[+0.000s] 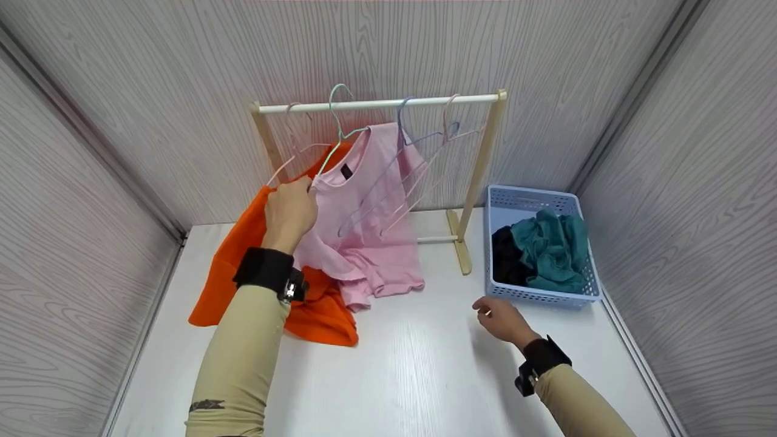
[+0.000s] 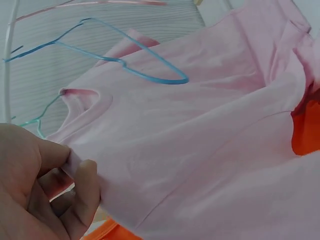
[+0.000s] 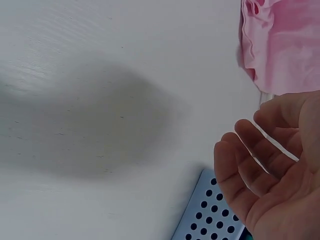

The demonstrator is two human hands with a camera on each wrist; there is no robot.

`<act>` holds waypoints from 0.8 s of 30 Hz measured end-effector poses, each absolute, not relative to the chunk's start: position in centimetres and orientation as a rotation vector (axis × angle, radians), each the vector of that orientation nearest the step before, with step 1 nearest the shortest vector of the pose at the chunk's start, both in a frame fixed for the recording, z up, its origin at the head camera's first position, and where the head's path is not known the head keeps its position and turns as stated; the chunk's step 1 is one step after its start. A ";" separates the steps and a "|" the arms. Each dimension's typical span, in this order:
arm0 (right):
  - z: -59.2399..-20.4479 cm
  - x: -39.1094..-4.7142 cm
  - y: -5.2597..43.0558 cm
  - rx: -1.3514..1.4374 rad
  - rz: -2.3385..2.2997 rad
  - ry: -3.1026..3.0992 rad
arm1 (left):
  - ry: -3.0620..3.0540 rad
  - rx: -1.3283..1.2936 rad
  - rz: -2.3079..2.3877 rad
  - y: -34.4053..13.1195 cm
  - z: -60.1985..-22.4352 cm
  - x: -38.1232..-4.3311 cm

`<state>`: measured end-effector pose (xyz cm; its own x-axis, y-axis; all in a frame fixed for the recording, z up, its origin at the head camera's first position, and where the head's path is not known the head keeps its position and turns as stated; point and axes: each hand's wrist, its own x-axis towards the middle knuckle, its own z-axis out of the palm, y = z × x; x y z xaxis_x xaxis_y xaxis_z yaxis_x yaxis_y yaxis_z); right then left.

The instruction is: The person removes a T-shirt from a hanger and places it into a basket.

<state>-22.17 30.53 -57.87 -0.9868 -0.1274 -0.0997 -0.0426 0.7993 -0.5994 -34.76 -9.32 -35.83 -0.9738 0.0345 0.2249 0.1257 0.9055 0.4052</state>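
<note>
A pink shirt [image 1: 376, 200] hangs on a mint-green hanger [image 1: 340, 118] hooked over the rack's white bar [image 1: 370, 104]. My left hand [image 1: 290, 209] pinches the shirt's left-hand shoulder near the hanger's arm; in the left wrist view, thumb and fingers of the left hand [image 2: 47, 190] grip the pink cloth [image 2: 165, 135]. Behind and left of it, an orange garment [image 1: 234, 255] hangs from a pink hanger [image 1: 297, 149]. My right hand [image 1: 505, 321] hovers over the table in front of the basket, fingers loosely bent; the right wrist view shows the right hand [image 3: 270, 165] holding nothing.
A blue hanger [image 1: 403, 124] and another pink hanger [image 1: 447, 121] hang bare at the bar's right. The rack's wooden post [image 1: 482, 164] stands beside a light-blue perforated basket [image 1: 540, 295] holding a teal garment [image 1: 552, 249] and a black one [image 1: 508, 261]. Grained walls enclose the white table [image 1: 400, 376].
</note>
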 end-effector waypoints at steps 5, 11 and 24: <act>-58.0 -22.1 30.4 -0.159 -0.953 2.833 | -2.852 -0.063 -0.635 -10.4 -34.0 -34.2; -58.1 -21.8 30.3 -0.138 -0.927 2.782 | -2.864 -0.046 -0.549 -12.0 -34.2 -32.7; -58.4 -21.2 30.2 -0.251 -0.955 2.747 | -2.864 -0.216 -0.318 -16.8 -39.6 -29.1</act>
<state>-21.23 30.21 -58.35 -0.9606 -0.2324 -0.1522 -0.0878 0.7739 -0.6272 -29.15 -16.77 -39.64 -0.9575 0.1185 0.2630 0.1733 0.9651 0.1962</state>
